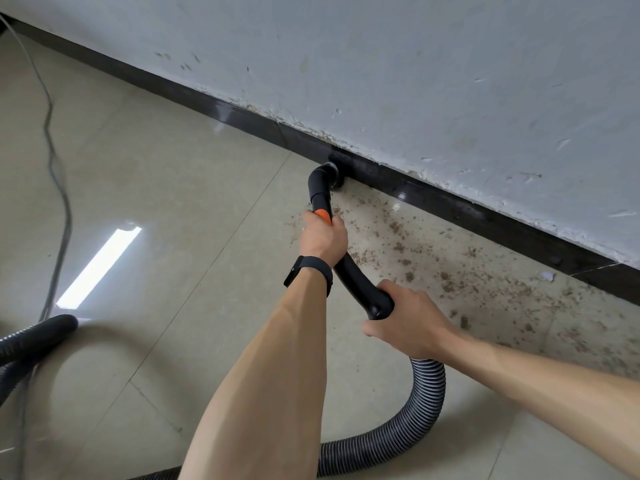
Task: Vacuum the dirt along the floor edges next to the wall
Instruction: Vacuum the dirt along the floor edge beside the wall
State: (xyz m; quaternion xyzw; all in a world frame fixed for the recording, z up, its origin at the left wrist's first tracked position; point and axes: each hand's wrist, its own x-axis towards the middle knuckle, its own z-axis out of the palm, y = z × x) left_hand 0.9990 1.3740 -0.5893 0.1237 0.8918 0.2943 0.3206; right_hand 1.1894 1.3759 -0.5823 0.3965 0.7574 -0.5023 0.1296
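The vacuum's hard black plastic tube (349, 271) curves smoothly up to a round nozzle (334, 171), which sits on the floor pressed against the glossy black baseboard (485, 216). The left hand (323, 239) wraps tightly round the tube at its orange band (322, 214); a black watch (308, 271) circles that wrist. The right hand (412, 323) grips the tube's lower, bent end, fingers curled over it, just where the ribbed grey hose (427, 393) begins (it loops down and back along the bottom edge). Brown crumbly dirt (450, 268) lies scattered over the shiny beige tiles (173, 188) to the right of the nozzle, thickest along the baseboard. Above, the white wall (415, 64) is scuffed, its plaster chipped at the bottom. To the left a thin grey cable (52, 150) snakes over the floor, and another dark ribbed hose section (34, 337) lies near a bright streak of reflected light (100, 265).
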